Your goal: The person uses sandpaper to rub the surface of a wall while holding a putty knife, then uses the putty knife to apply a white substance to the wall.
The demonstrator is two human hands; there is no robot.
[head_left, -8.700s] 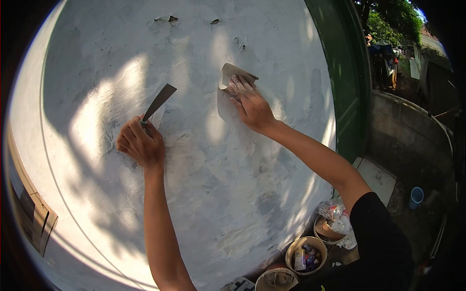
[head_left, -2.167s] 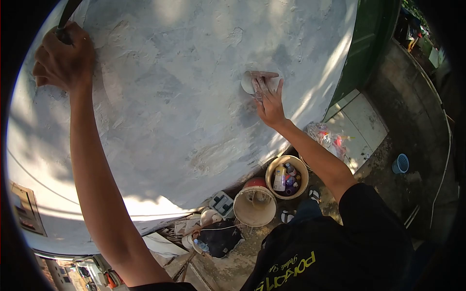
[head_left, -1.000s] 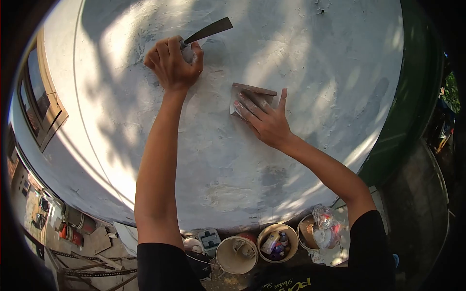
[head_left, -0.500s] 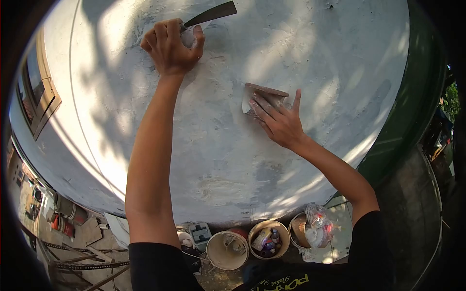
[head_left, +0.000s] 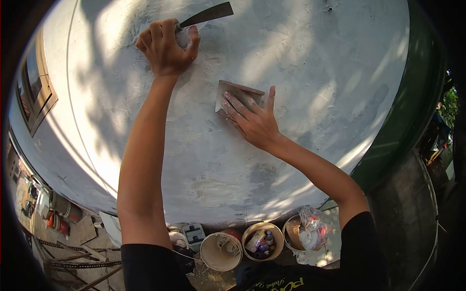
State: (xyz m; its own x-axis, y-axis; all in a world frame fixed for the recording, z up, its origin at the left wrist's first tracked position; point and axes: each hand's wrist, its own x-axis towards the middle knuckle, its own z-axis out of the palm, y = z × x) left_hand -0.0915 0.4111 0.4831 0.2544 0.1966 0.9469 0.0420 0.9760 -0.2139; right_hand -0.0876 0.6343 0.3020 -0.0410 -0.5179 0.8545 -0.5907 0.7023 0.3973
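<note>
My left hand (head_left: pixel 167 51), high on the wall at upper left, is closed round the handle of a putty knife (head_left: pixel 208 15). Its dark blade points to the right, and the thumb is spread away from the handle. Lower and to the right, my right hand (head_left: pixel 252 123) presses a flat putty spreader (head_left: pixel 221 99) with a brownish upper edge against the wall. The fingers lie along the plate and the thumb sticks up; how the underside is gripped is hidden. Pale filler smears the fingers. The white wall (head_left: pixel 204 160) shows rough patches of filler around both hands.
Along the wall's foot stand a whitish bucket (head_left: pixel 208 252), a bucket of bottles (head_left: pixel 276 245) and a bucket with a plastic bag (head_left: pixel 291 235). A grey case (head_left: pixel 194 234) sits beside them. A wooden window frame (head_left: pixel 44 104) is at left, a dark green band (head_left: pixel 388 140) at right.
My right hand has slid left along the wall with the putty spreader, nearer my left hand. My left hand, still on the putty knife, has shifted only slightly left as the view moved.
</note>
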